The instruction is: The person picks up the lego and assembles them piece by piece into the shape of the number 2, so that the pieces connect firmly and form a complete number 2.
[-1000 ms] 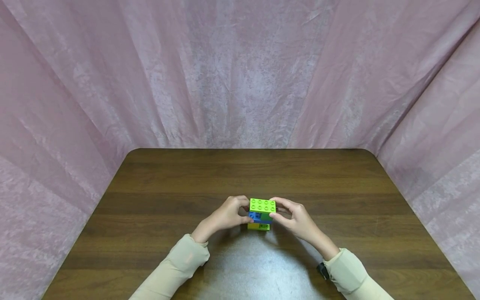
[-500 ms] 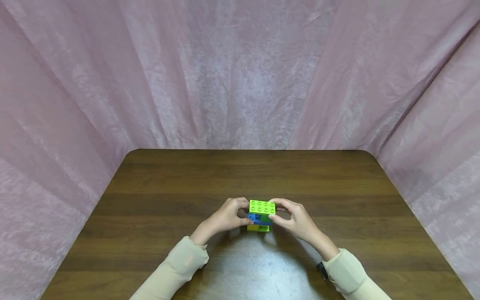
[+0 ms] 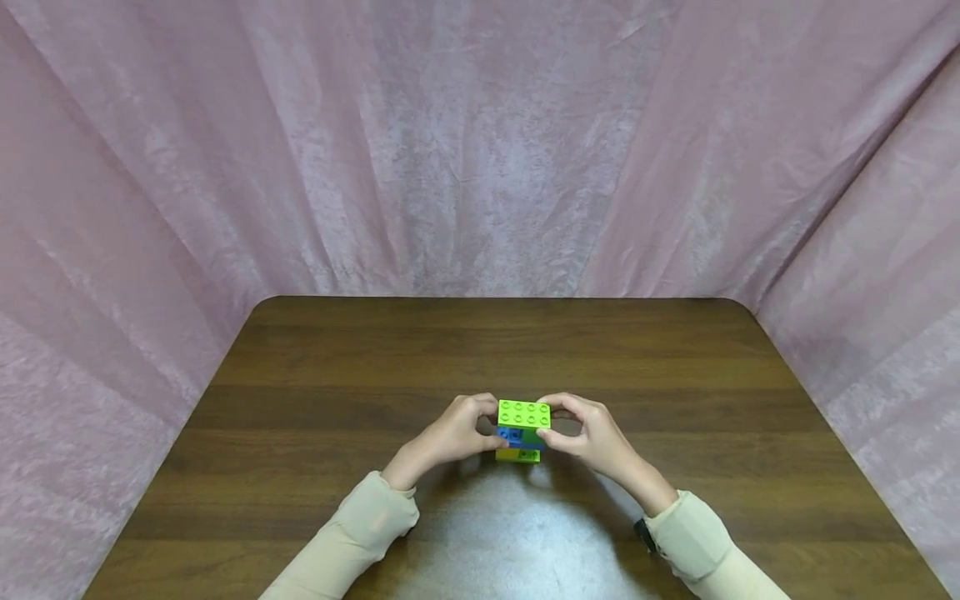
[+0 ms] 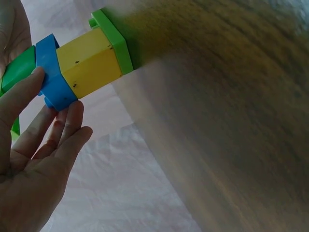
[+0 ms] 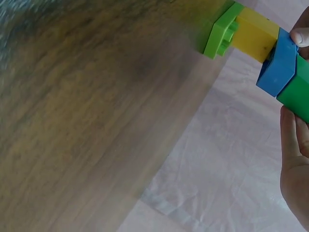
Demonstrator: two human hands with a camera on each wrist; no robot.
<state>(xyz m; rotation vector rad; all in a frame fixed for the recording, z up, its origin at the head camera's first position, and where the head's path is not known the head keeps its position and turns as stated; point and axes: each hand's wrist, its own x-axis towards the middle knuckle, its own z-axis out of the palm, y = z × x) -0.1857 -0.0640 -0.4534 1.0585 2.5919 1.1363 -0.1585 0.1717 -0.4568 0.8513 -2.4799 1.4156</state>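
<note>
A stack of toy building bricks stands on the table between my hands. A lime green studded brick (image 3: 524,413) tops it, over a dark green brick (image 5: 298,92) on the right side. Below come a blue brick (image 4: 52,72), a yellow brick (image 4: 91,63) on the left side, and another lime green brick (image 4: 116,39) at the bottom. My left hand (image 3: 452,428) grips the blue brick between thumb and fingers. My right hand (image 3: 595,437) pinches the upper right end, thumb in front and fingers behind, at the top lime green brick.
The brown wooden table (image 3: 337,358) has rounded far corners. Pink velvety curtains (image 3: 480,150) hang behind it and along both sides. A dark band (image 3: 643,535) shows at the right sleeve's cuff.
Both hands keep their hold on the brick stack. Nothing beyond a very slight shift in the view shows across the frames.
</note>
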